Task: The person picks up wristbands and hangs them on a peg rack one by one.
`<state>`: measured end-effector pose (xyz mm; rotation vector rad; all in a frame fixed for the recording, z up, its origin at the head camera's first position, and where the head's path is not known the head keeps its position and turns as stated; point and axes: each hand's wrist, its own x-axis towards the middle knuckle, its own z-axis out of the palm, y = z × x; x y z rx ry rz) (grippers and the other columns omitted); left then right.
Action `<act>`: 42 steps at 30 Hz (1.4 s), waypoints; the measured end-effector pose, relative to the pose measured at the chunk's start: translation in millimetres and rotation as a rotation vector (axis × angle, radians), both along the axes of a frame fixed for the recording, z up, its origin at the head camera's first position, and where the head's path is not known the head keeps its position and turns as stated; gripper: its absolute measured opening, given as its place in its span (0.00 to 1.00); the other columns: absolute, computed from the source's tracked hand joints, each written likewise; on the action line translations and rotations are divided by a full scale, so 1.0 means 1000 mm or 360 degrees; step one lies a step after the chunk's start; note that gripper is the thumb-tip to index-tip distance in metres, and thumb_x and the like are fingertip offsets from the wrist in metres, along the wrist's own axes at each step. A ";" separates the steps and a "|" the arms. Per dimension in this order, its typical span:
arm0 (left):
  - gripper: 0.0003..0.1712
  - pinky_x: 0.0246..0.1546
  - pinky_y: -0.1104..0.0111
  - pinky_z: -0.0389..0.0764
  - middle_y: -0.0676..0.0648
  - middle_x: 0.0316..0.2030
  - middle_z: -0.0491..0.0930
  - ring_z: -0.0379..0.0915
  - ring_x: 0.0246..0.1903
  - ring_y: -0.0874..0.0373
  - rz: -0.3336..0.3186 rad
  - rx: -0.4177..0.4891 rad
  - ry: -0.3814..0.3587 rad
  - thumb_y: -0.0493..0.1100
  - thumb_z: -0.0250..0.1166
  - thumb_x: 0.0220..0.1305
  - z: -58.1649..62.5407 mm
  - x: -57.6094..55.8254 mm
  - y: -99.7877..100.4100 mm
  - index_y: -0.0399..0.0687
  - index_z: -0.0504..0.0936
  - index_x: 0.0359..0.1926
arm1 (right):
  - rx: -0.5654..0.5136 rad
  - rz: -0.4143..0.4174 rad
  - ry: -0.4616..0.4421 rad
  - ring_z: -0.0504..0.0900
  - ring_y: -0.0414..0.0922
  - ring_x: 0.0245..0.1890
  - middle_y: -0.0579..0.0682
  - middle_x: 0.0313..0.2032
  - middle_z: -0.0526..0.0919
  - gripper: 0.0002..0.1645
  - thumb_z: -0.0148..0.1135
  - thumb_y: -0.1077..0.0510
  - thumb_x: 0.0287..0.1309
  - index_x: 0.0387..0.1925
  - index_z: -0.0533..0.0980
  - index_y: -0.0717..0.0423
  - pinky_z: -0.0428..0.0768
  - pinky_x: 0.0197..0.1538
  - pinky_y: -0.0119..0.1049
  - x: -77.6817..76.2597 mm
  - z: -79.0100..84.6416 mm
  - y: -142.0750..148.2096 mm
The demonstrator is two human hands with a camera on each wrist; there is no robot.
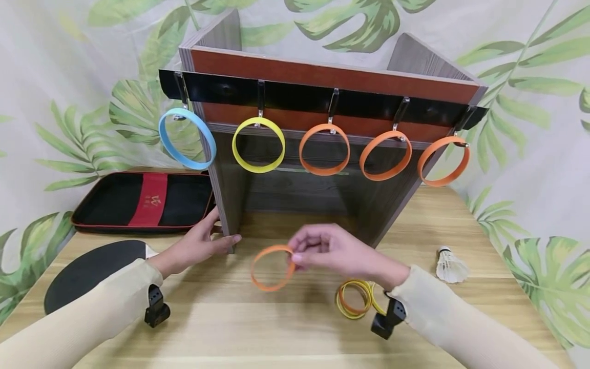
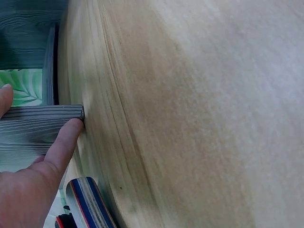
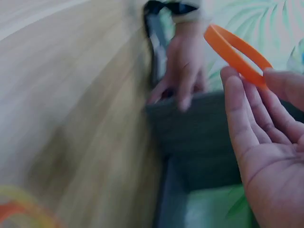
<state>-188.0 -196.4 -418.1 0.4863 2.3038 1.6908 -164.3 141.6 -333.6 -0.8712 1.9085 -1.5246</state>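
My right hand (image 1: pixel 299 256) pinches an orange band (image 1: pixel 272 267) above the wooden table (image 1: pixel 286 328); the right wrist view shows the same orange band (image 3: pixel 237 53) held at my fingertips (image 3: pixel 232 78). My left hand (image 1: pixel 203 243) grips the lower front edge of the left side panel of a wooden rack (image 1: pixel 221 169), thumb on the edge, and the left wrist view shows the thumb (image 2: pixel 64 142) against the rack panel (image 2: pixel 38 121). On the rack's hooks hang a blue band (image 1: pixel 186 138), a yellow band (image 1: pixel 258 145) and three orange bands (image 1: pixel 324 149).
A small pile of yellow and orange bands (image 1: pixel 355 299) lies on the table under my right wrist. A shuttlecock (image 1: pixel 450 265) lies at the right. A black paddle (image 1: pixel 92 271) and a black and red case (image 1: pixel 145 201) lie at the left.
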 end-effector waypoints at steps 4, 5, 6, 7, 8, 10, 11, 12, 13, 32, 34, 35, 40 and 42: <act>0.49 0.47 0.65 0.88 0.35 0.80 0.54 0.68 0.66 0.36 0.0017 -0.0040 0.0064 0.40 0.65 0.75 0.001 0.001 0.000 0.59 0.45 0.85 | -0.0161 -0.0011 0.0041 0.90 0.42 0.40 0.66 0.43 0.87 0.11 0.61 0.70 0.70 0.51 0.77 0.71 0.90 0.50 0.46 0.001 0.026 -0.030; 0.46 0.47 0.67 0.87 0.36 0.78 0.58 0.71 0.63 0.41 0.0023 -0.0056 0.0087 0.40 0.65 0.74 0.001 0.001 0.000 0.57 0.50 0.84 | -0.0200 -0.0018 0.0059 0.90 0.42 0.40 0.67 0.44 0.88 0.10 0.61 0.70 0.70 0.51 0.77 0.70 0.90 0.50 0.46 0.002 0.032 -0.037; 0.44 0.48 0.68 0.85 0.35 0.75 0.62 0.72 0.62 0.45 0.0020 -0.0073 0.0152 0.39 0.66 0.74 0.001 0.001 0.000 0.53 0.54 0.82 | -0.0248 -0.0018 0.0073 0.90 0.42 0.40 0.68 0.45 0.88 0.10 0.61 0.71 0.70 0.51 0.77 0.70 0.90 0.51 0.47 0.004 0.038 -0.044; 0.41 0.49 0.69 0.83 0.35 0.73 0.65 0.73 0.60 0.51 0.0020 -0.0104 0.0216 0.38 0.66 0.73 0.001 0.001 0.000 0.49 0.57 0.80 | -0.0293 -0.0025 0.0085 0.90 0.43 0.41 0.68 0.46 0.88 0.10 0.61 0.71 0.70 0.51 0.77 0.69 0.90 0.51 0.48 0.005 0.044 -0.050; 0.40 0.47 0.69 0.83 0.35 0.70 0.68 0.75 0.57 0.54 0.0016 -0.0106 0.0234 0.38 0.66 0.73 0.002 0.001 0.000 0.47 0.59 0.79 | -0.0331 -0.0040 0.0095 0.90 0.43 0.41 0.68 0.47 0.88 0.10 0.61 0.71 0.70 0.51 0.77 0.69 0.90 0.51 0.48 0.007 0.050 -0.056; 0.40 0.50 0.70 0.81 0.38 0.68 0.71 0.74 0.57 0.60 0.0020 -0.0136 0.0221 0.40 0.67 0.73 0.002 0.001 0.001 0.51 0.59 0.79 | -0.0402 -0.0084 0.0095 0.90 0.42 0.40 0.67 0.47 0.88 0.11 0.62 0.71 0.70 0.51 0.77 0.67 0.90 0.51 0.46 0.010 0.061 -0.067; 0.41 0.52 0.70 0.81 0.40 0.71 0.69 0.70 0.62 0.60 0.0018 -0.0141 0.0211 0.40 0.67 0.73 0.003 0.001 0.001 0.52 0.58 0.80 | -0.0436 -0.0104 0.0091 0.90 0.42 0.40 0.68 0.48 0.88 0.11 0.61 0.70 0.70 0.52 0.77 0.67 0.90 0.51 0.45 0.012 0.066 -0.072; 0.44 0.54 0.69 0.80 0.40 0.73 0.66 0.68 0.64 0.58 0.0017 -0.0150 0.0219 0.41 0.67 0.73 0.003 0.000 0.001 0.54 0.55 0.82 | -0.0475 -0.0123 0.0081 0.90 0.42 0.40 0.68 0.48 0.87 0.11 0.61 0.70 0.70 0.52 0.76 0.67 0.90 0.52 0.44 0.013 0.071 -0.077; 0.47 0.54 0.68 0.82 0.42 0.76 0.62 0.65 0.67 0.55 0.0021 -0.0136 0.0161 0.43 0.67 0.73 0.003 0.001 0.001 0.59 0.51 0.83 | -0.0513 -0.0142 0.0072 0.90 0.42 0.40 0.69 0.49 0.87 0.10 0.61 0.71 0.71 0.52 0.76 0.66 0.89 0.53 0.44 0.014 0.075 -0.082; 0.48 0.50 0.61 0.87 0.38 0.78 0.57 0.60 0.70 0.37 0.0003 -0.0042 0.0037 0.44 0.67 0.74 0.003 -0.001 -0.001 0.64 0.48 0.83 | -0.1009 -0.0407 0.0006 0.78 0.75 0.60 0.79 0.58 0.79 0.14 0.55 0.76 0.71 0.55 0.68 0.74 0.85 0.61 0.49 0.019 0.105 -0.130; 0.45 0.49 0.62 0.88 0.38 0.75 0.61 0.64 0.67 0.37 0.0005 -0.0041 0.0044 0.43 0.67 0.74 0.003 -0.002 0.000 0.62 0.51 0.82 | -0.0991 -0.0377 0.0022 0.78 0.76 0.59 0.79 0.58 0.79 0.14 0.55 0.76 0.71 0.56 0.68 0.75 0.85 0.61 0.49 0.020 0.103 -0.131; 0.45 0.49 0.62 0.87 0.39 0.74 0.62 0.65 0.66 0.38 0.0004 -0.0039 0.0047 0.43 0.67 0.74 0.003 -0.002 0.001 0.61 0.52 0.81 | -0.0986 -0.0364 0.0033 0.79 0.76 0.59 0.79 0.57 0.79 0.15 0.55 0.76 0.71 0.56 0.68 0.76 0.85 0.61 0.49 0.020 0.103 -0.131; 0.44 0.49 0.65 0.86 0.40 0.73 0.64 0.64 0.67 0.39 -0.0005 -0.0048 0.0072 0.43 0.67 0.74 0.003 -0.001 0.000 0.62 0.53 0.82 | -0.0974 -0.0343 0.0069 0.79 0.77 0.57 0.79 0.57 0.79 0.15 0.55 0.76 0.71 0.56 0.68 0.76 0.86 0.60 0.49 0.021 0.101 -0.132; 0.45 0.50 0.65 0.85 0.40 0.74 0.63 0.63 0.68 0.39 -0.0009 -0.0043 0.0072 0.43 0.67 0.74 0.003 -0.001 -0.001 0.62 0.52 0.82 | -0.0983 -0.0352 0.0077 0.79 0.76 0.57 0.79 0.57 0.79 0.15 0.55 0.76 0.71 0.56 0.68 0.76 0.86 0.60 0.49 0.020 0.101 -0.133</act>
